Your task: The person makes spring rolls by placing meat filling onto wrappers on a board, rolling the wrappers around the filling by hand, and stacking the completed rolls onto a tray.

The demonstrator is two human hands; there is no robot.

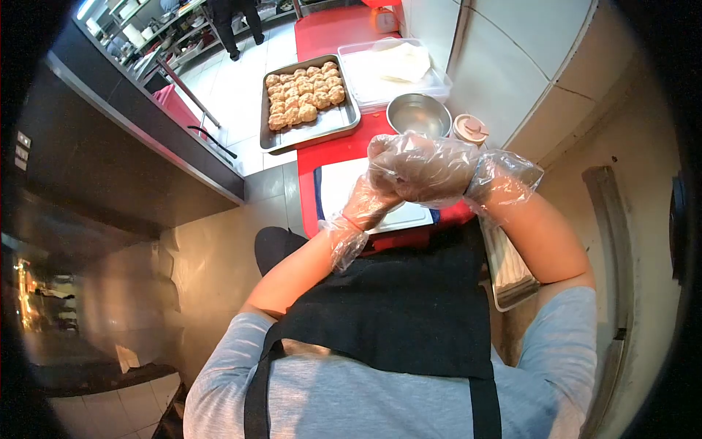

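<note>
Both my hands wear clear plastic gloves and meet above a white board [338, 192] on the red worktop [310, 157]. My left hand [371, 201] is pressed against the underside of my right hand [428, 170], its fingers largely hidden. The fingers of my right hand are curled in; whatever lies between the hands is hidden. Just beyond them stands a round metal bowl [419, 115] with liquid in it. Farther back at the left, a metal tray [330, 123] holds rows of browned balls [301, 95].
Behind the bowl is a clear plastic container [358, 72] with a pale sheet inside. A lidded cup [470, 129] stands by the tiled wall. An orange scale [382, 20] sits at the far end. Another tray [512, 282] is low at the right. A person [234, 22] stands in the background.
</note>
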